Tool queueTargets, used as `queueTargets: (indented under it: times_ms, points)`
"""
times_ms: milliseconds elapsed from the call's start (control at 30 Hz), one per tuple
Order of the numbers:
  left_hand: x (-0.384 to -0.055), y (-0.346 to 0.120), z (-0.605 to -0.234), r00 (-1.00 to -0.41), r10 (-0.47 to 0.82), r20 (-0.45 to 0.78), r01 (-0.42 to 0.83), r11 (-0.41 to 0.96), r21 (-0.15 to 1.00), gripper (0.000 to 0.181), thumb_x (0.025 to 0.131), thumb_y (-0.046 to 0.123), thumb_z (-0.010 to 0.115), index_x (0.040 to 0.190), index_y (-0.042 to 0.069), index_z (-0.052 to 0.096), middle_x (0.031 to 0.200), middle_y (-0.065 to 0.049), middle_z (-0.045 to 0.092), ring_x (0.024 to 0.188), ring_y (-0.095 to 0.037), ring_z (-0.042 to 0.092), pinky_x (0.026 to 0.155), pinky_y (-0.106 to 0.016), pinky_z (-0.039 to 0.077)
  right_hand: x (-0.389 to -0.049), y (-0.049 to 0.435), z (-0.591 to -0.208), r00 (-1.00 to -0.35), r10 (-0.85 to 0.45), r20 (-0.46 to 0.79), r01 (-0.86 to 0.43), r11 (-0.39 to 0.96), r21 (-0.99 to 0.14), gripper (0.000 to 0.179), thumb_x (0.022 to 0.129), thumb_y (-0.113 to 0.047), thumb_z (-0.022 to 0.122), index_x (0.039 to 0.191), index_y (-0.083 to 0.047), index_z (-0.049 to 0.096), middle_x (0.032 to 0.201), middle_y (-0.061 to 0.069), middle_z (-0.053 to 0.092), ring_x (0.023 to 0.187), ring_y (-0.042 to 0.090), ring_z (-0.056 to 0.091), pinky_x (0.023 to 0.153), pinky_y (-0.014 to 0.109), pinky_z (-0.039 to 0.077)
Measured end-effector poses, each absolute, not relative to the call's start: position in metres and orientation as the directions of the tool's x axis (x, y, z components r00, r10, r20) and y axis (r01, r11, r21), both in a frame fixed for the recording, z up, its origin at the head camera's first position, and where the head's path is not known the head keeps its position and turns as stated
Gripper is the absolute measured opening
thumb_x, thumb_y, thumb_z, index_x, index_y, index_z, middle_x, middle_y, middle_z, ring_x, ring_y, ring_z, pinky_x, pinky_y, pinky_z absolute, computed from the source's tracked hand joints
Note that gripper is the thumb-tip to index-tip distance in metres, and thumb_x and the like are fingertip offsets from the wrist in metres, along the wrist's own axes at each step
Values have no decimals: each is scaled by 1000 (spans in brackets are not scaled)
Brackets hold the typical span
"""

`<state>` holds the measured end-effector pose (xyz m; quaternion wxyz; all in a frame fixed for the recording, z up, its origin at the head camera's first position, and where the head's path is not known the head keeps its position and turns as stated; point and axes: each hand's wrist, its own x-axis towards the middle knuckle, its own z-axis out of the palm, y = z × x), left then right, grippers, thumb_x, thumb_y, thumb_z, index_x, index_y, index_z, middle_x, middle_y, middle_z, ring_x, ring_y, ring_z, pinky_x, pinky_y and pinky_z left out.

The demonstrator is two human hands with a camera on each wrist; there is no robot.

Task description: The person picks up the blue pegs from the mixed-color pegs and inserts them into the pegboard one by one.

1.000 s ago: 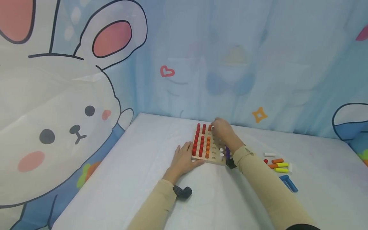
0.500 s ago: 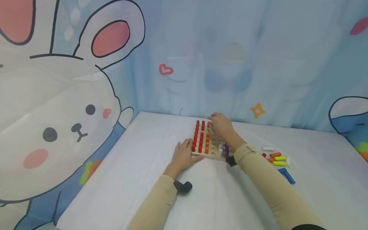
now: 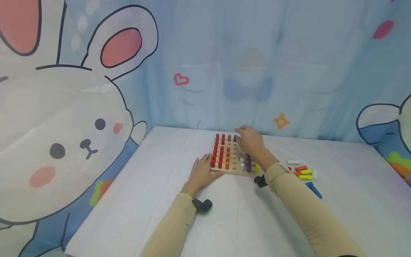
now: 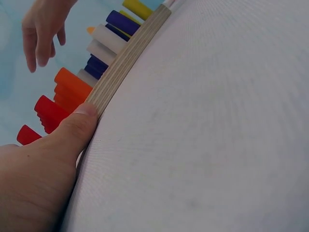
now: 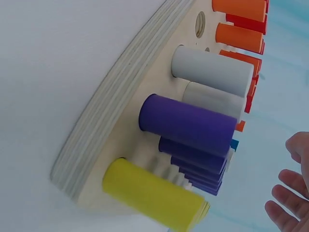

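Note:
A wooden pegboard point(image 3: 237, 173) stands on the white table. Rows of red pegs point(image 3: 220, 163), orange pegs point(image 3: 227, 163), white pegs point(image 3: 242, 166), purple pegs point(image 3: 248, 166) and yellow pegs point(image 3: 257, 168) rise from it. One blue peg point(image 3: 235, 138) is upright in the far row, right of an orange one. Over the far side, my right hand point(image 3: 251, 140) hovers by that blue peg; its fingers hang loosely bent, holding nothing in the right wrist view. My left hand point(image 3: 201, 173) rests at the board's near left corner, its thumb point(image 4: 79, 126) along the front edge.
Loose pegs lie right of the board: a white peg point(image 3: 293, 162), orange pegs point(image 3: 301, 168), yellow pegs point(image 3: 305, 177) and a blue peg point(image 3: 314, 190). The right sleeve point(image 3: 298, 200) passes close to them. A printed curtain point(image 3: 205, 103) hangs behind the table's far edge.
The blue peg in the far row has come into sight as my right hand drew slightly right and let go of it. My left hand stays at the corner. The head view has turned slightly.

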<state>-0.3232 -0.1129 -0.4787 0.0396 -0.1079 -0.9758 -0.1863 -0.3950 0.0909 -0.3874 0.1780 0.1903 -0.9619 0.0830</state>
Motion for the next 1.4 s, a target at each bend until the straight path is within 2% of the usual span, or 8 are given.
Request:
queueTargets:
  times_ms: [133, 267, 433, 500, 700, 867, 1133, 1400]
  points:
    - [-323, -112, -479, -973, 199, 117, 228, 902, 367, 92, 84, 67, 52, 151, 9, 25, 156, -6, 29, 146, -19, 22, 122, -42, 12, -391, 97, -386, -892, -289, 349, -356, 923, -146, 42, 94, -22, 57, 134, -9, 53, 131, 19, 54, 120, 37, 53, 85, 48, 55]
    - [-321, -112, -477, -971, 199, 134, 236, 896, 376, 91, 85, 65, 53, 150, 8, 27, 155, -6, 30, 146, -20, 23, 121, -42, 13, -388, 103, -385, -888, -283, 363, -360, 918, -165, 44, 94, -22, 56, 135, -8, 51, 131, 20, 54, 118, 38, 53, 86, 49, 54]
    - [-318, -112, -478, -970, 203, 135, 239, 895, 376, 90, 85, 65, 53, 150, 8, 27, 155, -6, 31, 145, -21, 24, 121, -42, 14, -383, 113, -381, -882, -259, 393, -357, 912, -201, 45, 95, -22, 55, 137, -9, 49, 132, 20, 53, 117, 38, 54, 72, 45, 57]
    - [-318, -112, -478, -969, 209, 133, 245, 893, 377, 89, 86, 64, 53, 150, 8, 27, 155, -7, 31, 145, -21, 24, 121, -42, 14, -381, 117, -380, -886, -231, 402, -340, 913, -225, 46, 95, -22, 54, 138, -9, 48, 134, 20, 51, 118, 38, 53, 71, 44, 57]
    - [-319, -112, -479, -969, 210, 130, 244, 897, 368, 88, 87, 64, 52, 150, 8, 26, 156, -7, 30, 146, -21, 23, 121, -41, 13, -378, 127, -378, -883, -168, 439, -318, 901, -294, 46, 95, -23, 53, 139, -8, 48, 136, 22, 50, 122, 41, 50, 90, 52, 51]
    - [-318, -112, -477, -972, 200, 126, 234, 894, 382, 87, 87, 62, 52, 150, 8, 27, 155, -7, 30, 145, -21, 24, 121, -41, 13, -373, 133, -379, -869, -137, 476, -317, 892, -323, 46, 95, -22, 54, 138, -9, 49, 135, 22, 50, 122, 40, 49, 97, 53, 46]
    - [-318, -116, -476, -973, 189, 130, 225, 895, 385, 88, 87, 63, 53, 150, 8, 27, 155, -8, 31, 145, -21, 25, 121, -41, 14, -366, 138, -387, -874, -101, 476, -308, 871, -382, 48, 95, -25, 55, 141, -12, 46, 139, 19, 48, 127, 37, 46, 103, 52, 42]
    - [-317, -114, -478, -971, 200, 130, 235, 893, 383, 87, 87, 63, 52, 150, 8, 27, 155, -7, 32, 145, -20, 25, 121, -41, 14, -353, 148, -395, -806, -29, 591, -369, 806, -463, 45, 92, -22, 59, 135, -9, 52, 133, 20, 53, 124, 38, 49, 104, 53, 41]
